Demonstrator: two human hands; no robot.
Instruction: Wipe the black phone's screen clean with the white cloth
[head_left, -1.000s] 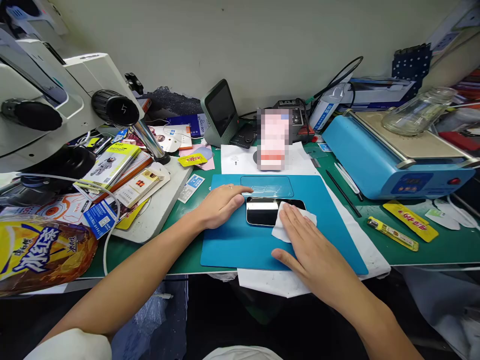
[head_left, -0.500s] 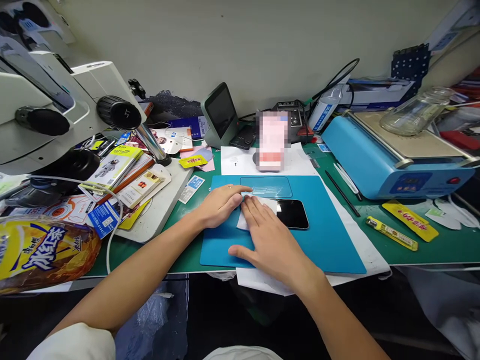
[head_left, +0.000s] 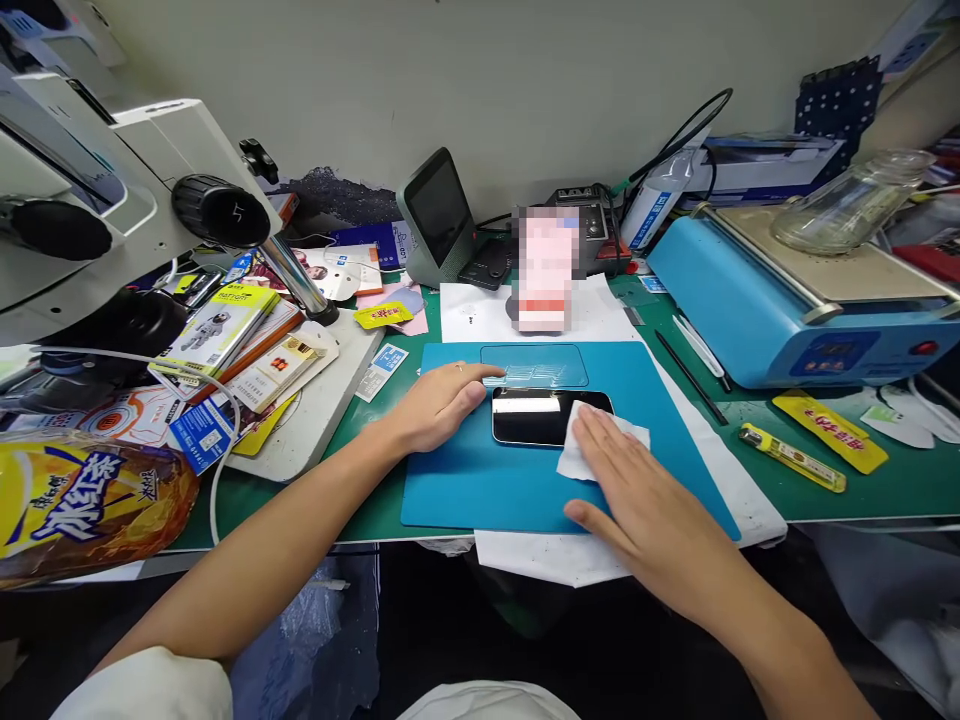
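Note:
A phone with a dark, glossy screen lies flat on the blue mat. My right hand lies with fingers stretched out on a white wipe, pressing it over the phone's right end. At the phone's left end is my left hand, its fingers extended and holding nothing. Its index fingertip reaches the lower left corner of a clear, phone-shaped sheet just behind the phone.
On the left are a microscope, stacked packets and a drink bottle. A small display stands at the back. To the right sit a blue machine, a glass jar and a yellow cutter.
My right hand has slid the wipe rightward along the phone, uncovering the left part of its screen. My left hand has stayed nearly in place. The whole view has shifted slightly.

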